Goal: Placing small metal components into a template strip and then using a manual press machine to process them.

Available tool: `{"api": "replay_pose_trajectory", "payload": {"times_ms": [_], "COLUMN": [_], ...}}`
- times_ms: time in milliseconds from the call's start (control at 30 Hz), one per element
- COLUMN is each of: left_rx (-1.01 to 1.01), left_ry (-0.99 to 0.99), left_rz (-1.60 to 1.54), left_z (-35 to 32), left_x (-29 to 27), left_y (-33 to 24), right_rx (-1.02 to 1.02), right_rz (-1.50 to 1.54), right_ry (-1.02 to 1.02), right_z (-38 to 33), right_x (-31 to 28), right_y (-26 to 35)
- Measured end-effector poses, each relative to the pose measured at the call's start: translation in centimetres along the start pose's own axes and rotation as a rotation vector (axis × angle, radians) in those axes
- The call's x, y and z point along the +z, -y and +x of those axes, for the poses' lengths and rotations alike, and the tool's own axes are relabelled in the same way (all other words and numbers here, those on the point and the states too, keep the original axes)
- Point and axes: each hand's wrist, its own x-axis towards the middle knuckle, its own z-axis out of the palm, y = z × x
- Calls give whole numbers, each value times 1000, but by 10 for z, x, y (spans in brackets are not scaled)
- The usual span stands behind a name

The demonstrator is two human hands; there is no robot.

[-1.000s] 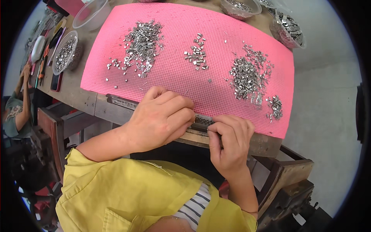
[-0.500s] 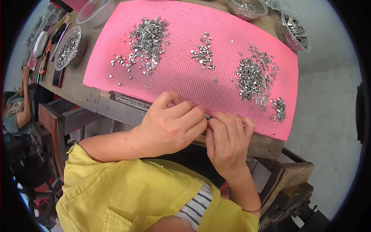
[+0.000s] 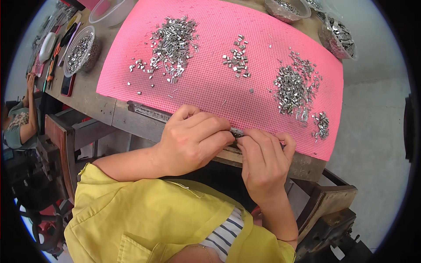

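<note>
A long narrow dark metal bar [image 3: 151, 112], with a pale row along its face, runs along the near edge of the pink mat [image 3: 206, 94]. My left hand [image 3: 193, 138] is closed over its middle, fingers curled and tips pressed together; what they pinch is hidden. To the right, my right hand [image 3: 266, 164] grips the bar, fingers over the top and thumb on the near side. A short stretch of bar shows between both hands. Beyond them on the mat lie piles of small silvery metal pieces: a left pile [image 3: 173, 48], a middle group [image 3: 238, 59] and a right pile [image 3: 291, 90].
Clear plastic bowls of metal pieces stand at the left [image 3: 81, 50], far right [image 3: 337, 37] and back [image 3: 287, 8]. A phone [image 3: 67, 86] and hand tools [image 3: 53, 63] lie on the wooden table's left side. Another person's arm [image 3: 30, 109] shows at the far left.
My hands have drawn slightly apart, with the right hand shifting right, and more of the bar shows between them. The whole view has shifted a little. The piles look unchanged.
</note>
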Motion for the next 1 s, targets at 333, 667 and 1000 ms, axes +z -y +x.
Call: {"api": "replay_pose_trajectory", "payload": {"times_ms": [333,667,1000], "left_rx": [-101,-211,-117], "left_ry": [-56,-45,-52], "left_rz": [-150,-229,-201], "left_z": [-2,3,1], "left_x": [0,-3,0], "left_y": [1,-2,2], "right_rx": [111,298,205], "right_rz": [222,317,267], "right_ry": [-77,-158,-39], "right_z": [-5,-18,-20], "right_x": [-2,-16,-21], "right_y": [-8,-26,-28]}}
